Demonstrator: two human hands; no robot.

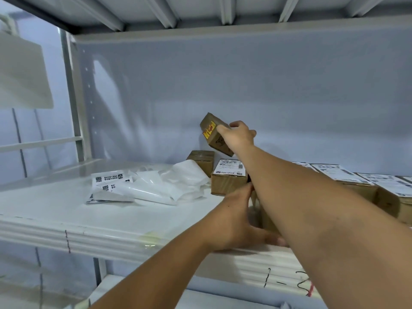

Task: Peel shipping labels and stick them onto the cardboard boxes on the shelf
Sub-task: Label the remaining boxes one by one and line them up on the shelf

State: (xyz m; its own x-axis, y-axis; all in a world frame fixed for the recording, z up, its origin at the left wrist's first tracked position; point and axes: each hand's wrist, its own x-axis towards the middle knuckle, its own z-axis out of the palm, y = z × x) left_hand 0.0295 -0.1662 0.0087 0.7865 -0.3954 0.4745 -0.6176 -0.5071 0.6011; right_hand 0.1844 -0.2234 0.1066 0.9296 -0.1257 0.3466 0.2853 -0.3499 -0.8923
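- Shelf (111, 219), front lip: the left hand (238, 221) was laid here, grip wide, fingers extended toward a part-hidden box (267, 221) under the right forearm. Contact could not be told.
- Mid-shelf, left: label sheets (107, 181) and white backing (160, 186) were heaped within reach, judged to be supply and waste.
- Mid-shelf: a labelled box (228, 177) was set label-up, and more labelled boxes (347, 177) were ranged rightward.
- Above these: the right hand (242, 136), grip closed round a small cardboard box (211, 132), which was held lifted and tilted, judged for labelling. A yellow sticker (209, 130) was shown.
- Rear: a plain box (201, 160) was stood near the back panel, with no label visible.
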